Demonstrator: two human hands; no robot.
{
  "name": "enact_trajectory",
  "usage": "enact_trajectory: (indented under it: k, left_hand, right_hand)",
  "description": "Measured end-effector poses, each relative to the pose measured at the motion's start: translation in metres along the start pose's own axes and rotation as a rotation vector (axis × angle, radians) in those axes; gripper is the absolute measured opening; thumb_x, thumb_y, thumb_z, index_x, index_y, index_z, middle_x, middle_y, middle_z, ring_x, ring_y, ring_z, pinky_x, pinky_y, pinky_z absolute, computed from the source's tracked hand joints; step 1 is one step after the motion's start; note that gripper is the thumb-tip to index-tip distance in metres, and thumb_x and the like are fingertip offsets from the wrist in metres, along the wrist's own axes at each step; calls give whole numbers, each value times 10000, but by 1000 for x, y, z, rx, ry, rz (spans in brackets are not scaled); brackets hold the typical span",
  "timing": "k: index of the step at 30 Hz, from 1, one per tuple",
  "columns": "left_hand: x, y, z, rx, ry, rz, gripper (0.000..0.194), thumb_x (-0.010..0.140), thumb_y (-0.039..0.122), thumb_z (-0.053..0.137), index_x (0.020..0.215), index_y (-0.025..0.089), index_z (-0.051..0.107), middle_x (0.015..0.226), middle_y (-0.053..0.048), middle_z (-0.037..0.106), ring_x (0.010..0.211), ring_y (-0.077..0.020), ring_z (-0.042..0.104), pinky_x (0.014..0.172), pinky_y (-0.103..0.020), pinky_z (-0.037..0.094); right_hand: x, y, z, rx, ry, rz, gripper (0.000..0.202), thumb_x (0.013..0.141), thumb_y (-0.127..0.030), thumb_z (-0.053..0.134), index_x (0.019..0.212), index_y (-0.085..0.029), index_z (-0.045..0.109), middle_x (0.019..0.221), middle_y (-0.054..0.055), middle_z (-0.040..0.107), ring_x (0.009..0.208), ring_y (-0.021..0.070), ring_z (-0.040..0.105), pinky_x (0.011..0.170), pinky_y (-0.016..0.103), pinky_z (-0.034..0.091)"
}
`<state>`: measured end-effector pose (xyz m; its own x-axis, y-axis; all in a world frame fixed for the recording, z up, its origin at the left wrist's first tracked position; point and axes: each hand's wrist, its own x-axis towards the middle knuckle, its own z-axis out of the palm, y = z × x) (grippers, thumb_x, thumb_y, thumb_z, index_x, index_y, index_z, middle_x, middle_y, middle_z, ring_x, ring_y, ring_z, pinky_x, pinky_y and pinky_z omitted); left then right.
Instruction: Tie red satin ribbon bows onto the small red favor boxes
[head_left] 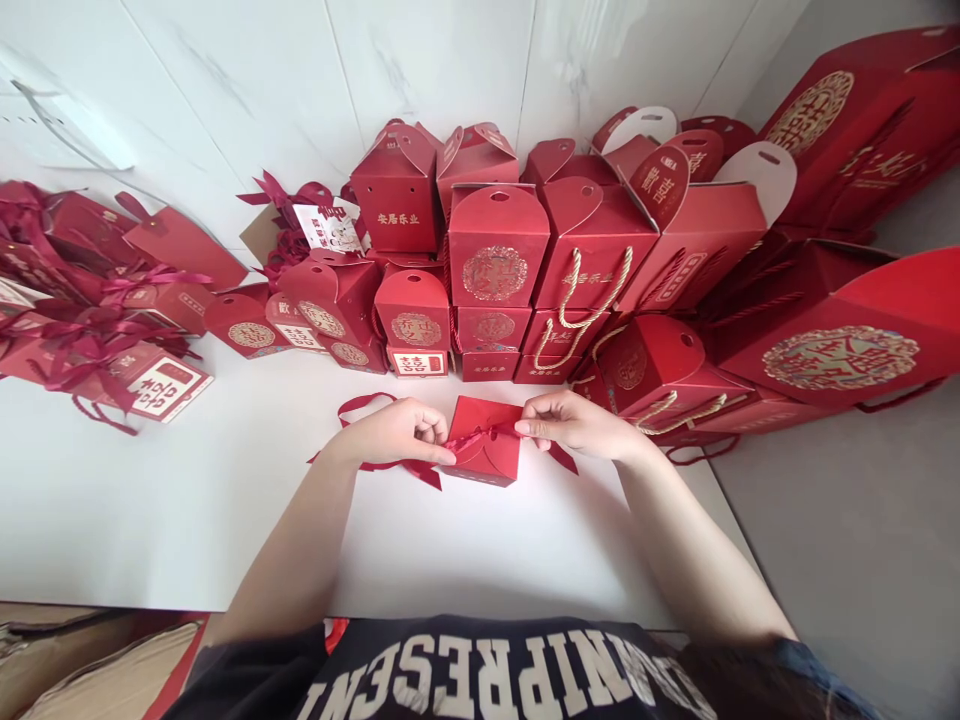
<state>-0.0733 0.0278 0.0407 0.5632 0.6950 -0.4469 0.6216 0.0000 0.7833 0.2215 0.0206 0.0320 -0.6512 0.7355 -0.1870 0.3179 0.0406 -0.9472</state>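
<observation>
A small red gift box (489, 462) sits on the white table in front of me, its curved top flaps folded together. Dark red ribbon (474, 438) runs across the top of the box. My left hand (401, 432) pinches the ribbon at the box's left side, with a long loose length curling out onto the table behind that hand. At the right side, my right hand (566, 422) has the ribbon between thumb and fingers, and its tail hangs down below the fingers.
Stacked red boxes (495, 240) with gold print and rope handles stand along the tiled wall. Ribbon-tied boxes (135, 360) are piled at the left. Larger red boxes (862, 330) fill the right end. Cardboard (90, 660) lies below the table's front edge.
</observation>
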Motion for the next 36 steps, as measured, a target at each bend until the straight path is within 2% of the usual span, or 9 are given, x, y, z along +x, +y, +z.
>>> enact_trajectory:
  k: [8,10,12,15,18,21,24,28,36]
  left_hand:
    - [9,-17,-12,-44,-122,33,288,744,414,749,666,142,694,559,20,536,522,-81,432,506,-226,309]
    - [10,-21,-14,-86,-169,103,278,753,404,754,672,139,728,561,8,550,527,-85,441,515,-230,335]
    - [13,-21,-11,-159,-134,257,243,732,379,785,670,145,757,626,-20,596,574,-101,484,556,-242,389]
    - [22,-17,-1,-260,24,541,172,701,352,822,676,186,788,925,-95,697,818,-177,596,768,-316,482]
    - [29,-8,10,-241,83,665,154,734,373,800,675,231,794,1150,-113,712,1172,-274,547,1059,-451,365]
    - [32,-1,17,-203,116,587,158,776,389,764,723,245,802,1003,-107,766,1277,-292,504,1149,-497,230]
    - [33,3,20,-222,205,473,153,782,378,757,798,235,809,1073,-110,746,1210,-287,560,1108,-477,303]
    - [34,7,21,-191,251,366,145,778,350,756,753,216,805,1204,-95,688,1144,-269,580,1073,-442,347]
    - [32,1,11,-128,192,377,152,788,363,753,868,247,812,1235,-73,674,1196,-245,547,1202,-446,84]
  right_hand:
    - [3,17,-2,1,-4,38,389,877,-534,603,751,-167,628,643,-4,605,622,126,504,617,262,366]
    - [5,18,-1,26,-7,47,386,871,-533,611,747,-168,625,640,-5,602,628,129,513,631,266,377]
    - [6,16,0,39,-13,54,391,868,-534,615,729,-168,615,637,-7,597,629,129,517,647,269,389]
    - [8,15,0,40,-19,50,405,863,-547,614,716,-169,605,631,-12,592,610,123,516,643,267,396]
    - [8,15,0,37,-14,49,413,861,-559,611,728,-169,604,629,-13,593,602,123,522,627,262,393]
    - [7,17,-1,39,-6,57,411,866,-558,606,732,-169,601,630,-12,596,608,125,530,630,261,393]
    - [8,17,1,32,-2,45,413,867,-561,603,734,-170,606,632,-11,601,609,125,528,631,262,393]
    - [11,14,3,23,-20,7,424,876,-566,588,732,-168,615,648,-4,615,619,125,524,638,264,395]
    - [9,8,-1,58,-51,-29,388,874,-518,618,758,-150,666,670,-6,592,631,116,497,620,257,384]
